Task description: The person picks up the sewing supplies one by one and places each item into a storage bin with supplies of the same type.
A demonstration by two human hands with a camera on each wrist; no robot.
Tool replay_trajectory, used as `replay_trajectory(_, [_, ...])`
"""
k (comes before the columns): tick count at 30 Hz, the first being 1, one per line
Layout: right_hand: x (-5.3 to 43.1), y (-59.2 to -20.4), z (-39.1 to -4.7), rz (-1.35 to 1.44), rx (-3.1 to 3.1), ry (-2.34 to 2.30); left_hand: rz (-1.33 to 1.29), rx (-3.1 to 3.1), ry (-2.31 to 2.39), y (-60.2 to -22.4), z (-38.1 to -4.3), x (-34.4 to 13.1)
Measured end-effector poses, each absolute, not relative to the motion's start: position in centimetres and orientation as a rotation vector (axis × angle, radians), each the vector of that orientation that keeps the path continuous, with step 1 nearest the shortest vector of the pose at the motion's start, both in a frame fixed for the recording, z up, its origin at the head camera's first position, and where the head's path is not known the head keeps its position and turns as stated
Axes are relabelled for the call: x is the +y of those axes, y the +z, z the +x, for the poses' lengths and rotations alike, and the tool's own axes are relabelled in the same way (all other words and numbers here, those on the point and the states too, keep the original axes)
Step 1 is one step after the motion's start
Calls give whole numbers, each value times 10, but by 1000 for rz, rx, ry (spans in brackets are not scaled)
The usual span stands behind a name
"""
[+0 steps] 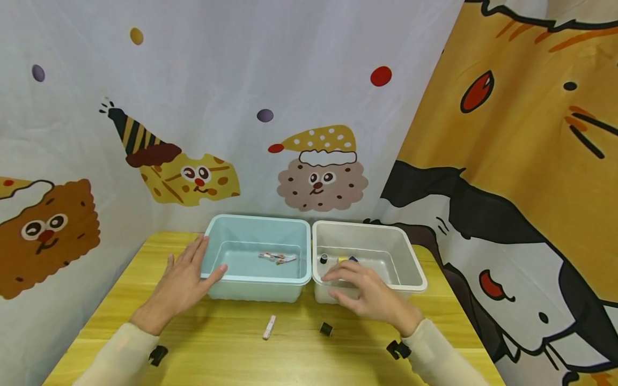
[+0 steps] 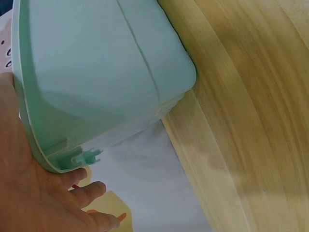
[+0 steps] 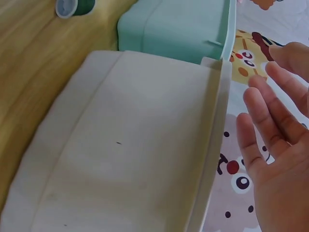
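Observation:
My left hand (image 1: 185, 279) rests on the left rim of a light blue plastic bin (image 1: 256, 279), its fingers extended outside the wall and its thumb over the front rim. Inside that bin lie several slim, pale patterned pieces (image 1: 277, 258). Above the front rim of a white bin (image 1: 369, 225) hovers my right hand (image 1: 369, 295), fingers loosely bent and holding nothing. A dark thread spool (image 1: 323, 258) and other small spools, one yellow (image 1: 342, 259), sit in the white bin, partly hidden by that hand.
On the wooden table (image 1: 217, 348), in front of the bins, lie a slim white-and-pink piece (image 1: 269, 327) and a dark green thread spool (image 1: 326, 328). Both bins stand side by side near the table's back edge, before a printed curtain (image 1: 309, 64).

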State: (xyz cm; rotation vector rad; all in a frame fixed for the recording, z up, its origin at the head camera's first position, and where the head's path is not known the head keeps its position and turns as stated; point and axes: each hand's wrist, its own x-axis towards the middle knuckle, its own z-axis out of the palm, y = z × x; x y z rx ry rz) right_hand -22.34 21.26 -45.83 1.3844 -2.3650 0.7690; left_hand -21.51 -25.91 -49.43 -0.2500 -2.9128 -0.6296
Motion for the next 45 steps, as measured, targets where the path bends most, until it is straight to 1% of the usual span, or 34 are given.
replay_trajectory(20, [212,-490,-200,1471,-2400,856,-244,-2917,-620,-493,-215,-258])
replay_trajectory(27, [213,-508,-201,1501,-2423,834,-238,-2922,-617,-494,-216,-260])
replay_trajectory(34, [218,-527,-202,1472,-2527,850,-241,-2929,-622,-494,-216,-259])
replay_trajectory(45, [224,-543,-203,1431,-2759,840,-245,-2924,-630,-495,-217,-260])
